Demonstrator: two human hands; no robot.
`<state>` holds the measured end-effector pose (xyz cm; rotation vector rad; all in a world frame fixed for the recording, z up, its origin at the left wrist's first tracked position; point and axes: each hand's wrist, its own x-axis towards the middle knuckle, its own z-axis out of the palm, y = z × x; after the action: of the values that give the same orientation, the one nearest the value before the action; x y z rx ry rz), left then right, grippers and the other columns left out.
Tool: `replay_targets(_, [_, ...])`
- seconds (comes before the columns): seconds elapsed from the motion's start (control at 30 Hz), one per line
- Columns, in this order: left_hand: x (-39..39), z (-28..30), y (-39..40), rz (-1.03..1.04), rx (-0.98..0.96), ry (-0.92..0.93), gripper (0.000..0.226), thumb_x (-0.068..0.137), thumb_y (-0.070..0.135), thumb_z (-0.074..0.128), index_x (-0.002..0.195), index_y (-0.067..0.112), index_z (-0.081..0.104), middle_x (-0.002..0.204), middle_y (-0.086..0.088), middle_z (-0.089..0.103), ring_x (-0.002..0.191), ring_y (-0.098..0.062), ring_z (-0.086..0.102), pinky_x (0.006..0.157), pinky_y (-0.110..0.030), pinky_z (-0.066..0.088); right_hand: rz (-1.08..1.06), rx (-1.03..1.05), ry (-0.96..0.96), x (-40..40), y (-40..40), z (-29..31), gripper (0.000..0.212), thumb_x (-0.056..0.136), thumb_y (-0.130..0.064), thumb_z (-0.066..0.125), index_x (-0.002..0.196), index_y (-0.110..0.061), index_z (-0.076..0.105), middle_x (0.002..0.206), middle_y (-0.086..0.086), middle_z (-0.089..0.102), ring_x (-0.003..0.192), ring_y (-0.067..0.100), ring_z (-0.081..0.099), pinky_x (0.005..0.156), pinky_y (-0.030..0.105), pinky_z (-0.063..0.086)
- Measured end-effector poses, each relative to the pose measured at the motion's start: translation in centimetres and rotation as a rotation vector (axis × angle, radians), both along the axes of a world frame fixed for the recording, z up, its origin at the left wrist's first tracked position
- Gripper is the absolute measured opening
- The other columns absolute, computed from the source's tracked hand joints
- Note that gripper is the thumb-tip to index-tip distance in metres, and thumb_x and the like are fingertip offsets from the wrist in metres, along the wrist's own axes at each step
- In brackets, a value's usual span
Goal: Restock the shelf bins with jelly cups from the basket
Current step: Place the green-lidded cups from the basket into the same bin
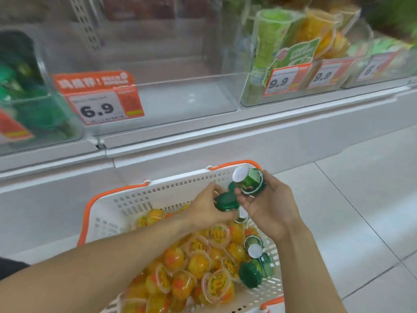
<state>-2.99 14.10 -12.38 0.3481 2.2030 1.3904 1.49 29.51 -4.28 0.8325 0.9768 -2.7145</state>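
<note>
Shelf (203, 134): clear bins are being carried along it, with price tags reading 6.9 (99, 105) and 9.9 (285, 81) being shown on their fronts.
Middle bin (180, 96): being seen through as a clear box behind the 6.9 tag.
Basket (126, 199): white with orange handles, being kept on the floor below the shelf; orange jelly cups (198, 265) are being heaped in it, with green jelly cups (255, 267) lying at its right side.
Left hand (207, 211): a green cup (226, 201) is being gripped by curled fingers, above the basket.
Right hand (270, 206): another green cup (250, 180), white end up, is being pinched between thumb and fingers, just beside the left one.
</note>
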Motion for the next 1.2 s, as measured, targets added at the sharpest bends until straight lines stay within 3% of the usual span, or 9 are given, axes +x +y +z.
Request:
replay_targets(0.13, [-1.1, 6.6, -6.2, 0.067, 0.042, -0.022, 0.049, 0.074, 0.025, 0.087, 0.109, 0.019, 0.052, 0.105, -0.012, 0.07, 0.068, -0.019, 0.069, 0.064, -0.032, 0.057, 0.055, -0.106, 0.158, -1.8, -4.5, 3.5, 0.031, 0.09, -0.019, 0.065, 0.116, -0.002, 0.066, 0.121, 0.016, 0.061, 0.12, 0.031, 0.059, 0.109, 0.04, 0.044])
replay_targets(0.27, [-0.3, 13.5, -14.5, 0.154, 0.018, 0.023, 0.046, 0.076, 0.023, 0.086, 0.11, 0.02, 0.055, 0.105, -0.011, 0.07, 0.068, -0.027, 0.073, 0.062, -0.037, 0.054, 0.148, -0.22, 0.308, -2.9, -10.7, 7.2, 0.048, 0.087, -0.016, 0.066, 0.133, -0.003, 0.059, 0.135, 0.02, 0.059, 0.126, 0.031, 0.058, 0.102, 0.038, 0.05])
replay_targets(0.4, [1.7, 18.6, -23.0, 0.271, 0.038, 0.149, 0.047, 0.073, 0.023, 0.087, 0.109, 0.021, 0.058, 0.1, -0.005, 0.074, 0.067, -0.016, 0.067, 0.06, -0.027, 0.052, 0.315, -0.087, 0.584, -3.1, -17.7, 11.3, 0.057, 0.066, -0.017, 0.089, 0.117, -0.002, 0.068, 0.123, 0.02, 0.066, 0.111, 0.03, 0.066, 0.091, 0.036, 0.057])
replay_targets(0.47, [2.9, 19.9, -26.7, 0.326, 0.048, 0.22, 0.05, 0.067, 0.03, 0.091, 0.107, 0.029, 0.061, 0.102, 0.003, 0.074, 0.068, -0.016, 0.063, 0.064, -0.032, 0.053, 0.294, 0.135, 0.707, -3.2, -20.9, 13.4, 0.053, 0.065, -0.013, 0.088, 0.115, -0.006, 0.069, 0.12, 0.016, 0.069, 0.113, 0.028, 0.066, 0.094, 0.036, 0.056])
replay_targets(0.57, [3.7, 20.7, -30.8, 0.394, 0.044, 0.32, 0.048, 0.062, 0.041, 0.088, 0.101, 0.045, 0.06, 0.104, 0.006, 0.074, 0.069, -0.018, 0.06, 0.072, -0.039, 0.052, 0.276, 0.797, 0.914, -4.6, -24.3, 15.8, 0.056, 0.084, -0.016, 0.077, 0.135, -0.02, 0.055, 0.126, -0.005, 0.067, 0.117, 0.01, 0.063, 0.095, 0.024, 0.052])
replay_targets(0.73, [2.5, 21.7, -33.7, 0.447, 0.03, 0.402, 0.047, 0.065, 0.048, 0.086, 0.102, 0.044, 0.058, 0.095, 0.009, 0.071, 0.066, -0.005, 0.058, 0.062, -0.024, 0.049, 0.457, 1.827, 1.128, -10.9, -27.6, 18.5, 0.063, 0.096, -0.018, 0.062, 0.152, -0.022, 0.033, 0.15, -0.007, 0.038, 0.138, 0.008, 0.034, 0.117, 0.033, 0.033])
replay_targets(0.83, [2.0, 22.2, -33.7, 0.474, 0.086, 0.388, 0.04, 0.072, 0.034, 0.087, 0.101, 0.034, 0.059, 0.087, 0.006, 0.069, 0.054, 0.002, 0.051, 0.056, -0.014, 0.042, 0.683, 2.09, 1.094, -15.5, -30.0, 20.1, 0.064, 0.098, -0.016, 0.059, 0.154, -0.016, 0.028, 0.154, 0.002, 0.033, 0.142, 0.019, 0.031, 0.118, 0.03, 0.024])
replay_targets(1.0, [1.5, 22.1, -33.0, 0.47, 0.112, 0.327, 0.039, 0.073, 0.036, 0.086, 0.101, 0.027, 0.059, 0.07, 0.012, 0.062, 0.051, 0.003, 0.049, 0.053, -0.011, 0.037, 0.91, 2.355, 0.899, -21.4, -33.6, 21.2, 0.063, 0.098, -0.018, 0.06, 0.153, -0.012, 0.029, 0.151, 0.014, 0.036, 0.13, 0.034, 0.048, 0.106, 0.04, 0.042])
replay_targets(1.2, [1.0, 21.3, -33.1, 0.443, 0.118, 0.285, 0.039, 0.072, 0.037, 0.086, 0.1, 0.028, 0.061, 0.072, 0.018, 0.066, 0.054, 0.006, 0.053, 0.055, -0.009, 0.038, 0.946, 2.497, 0.712, -26.6, -35.7, 21.1, 0.057, 0.095, -0.023, 0.064, 0.147, -0.018, 0.041, 0.144, 0.011, 0.046, 0.13, 0.032, 0.046, 0.107, 0.041, 0.038])
